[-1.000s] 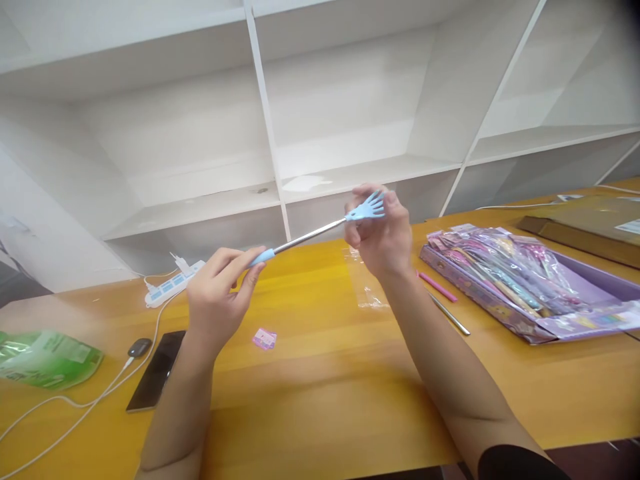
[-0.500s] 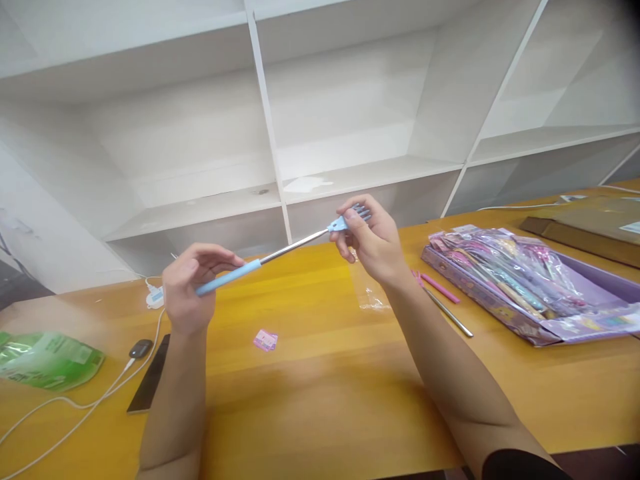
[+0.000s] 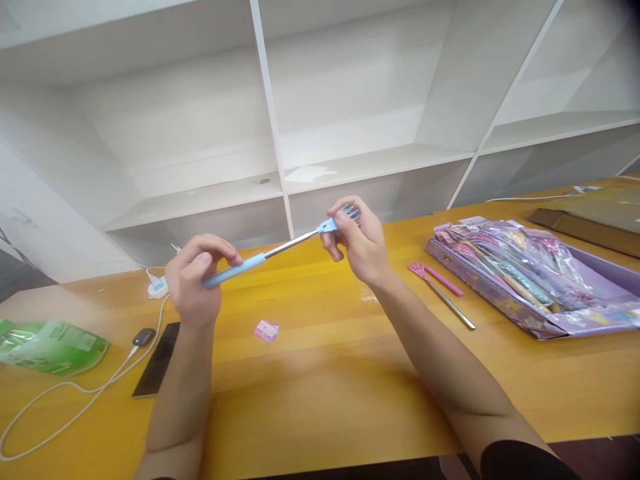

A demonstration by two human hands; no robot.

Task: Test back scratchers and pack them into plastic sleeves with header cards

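Note:
A blue back scratcher [image 3: 293, 245] with a metal shaft is held slantwise above the table, its claw end up to the right. My left hand [image 3: 197, 280] is closed around its blue handle at the lower left. My right hand [image 3: 360, 240] pinches the claw-shaped head between thumb and fingers. Below lies a small pink card [image 3: 267, 330]. Right of my right forearm rests a pink claw-headed scratcher with a metal shaft [image 3: 453, 305], and a separate pink handle tube [image 3: 445, 281] lies beside it.
A purple display box [image 3: 500, 320] holds several wrapped scratchers at the right; behind it is a cardboard box [image 3: 590, 227]. At left are a green pouch [image 3: 60, 347], white cable [image 3: 75, 387], small black device [image 3: 144, 337] and dark phone-like slab [image 3: 157, 363]. White shelving [image 3: 273, 100] backs the table.
The scratcher's head end has shifted slightly left and both hands are a little closer together. The view has moved slightly, showing more of the pink scratcher. Both hands keep their hold.

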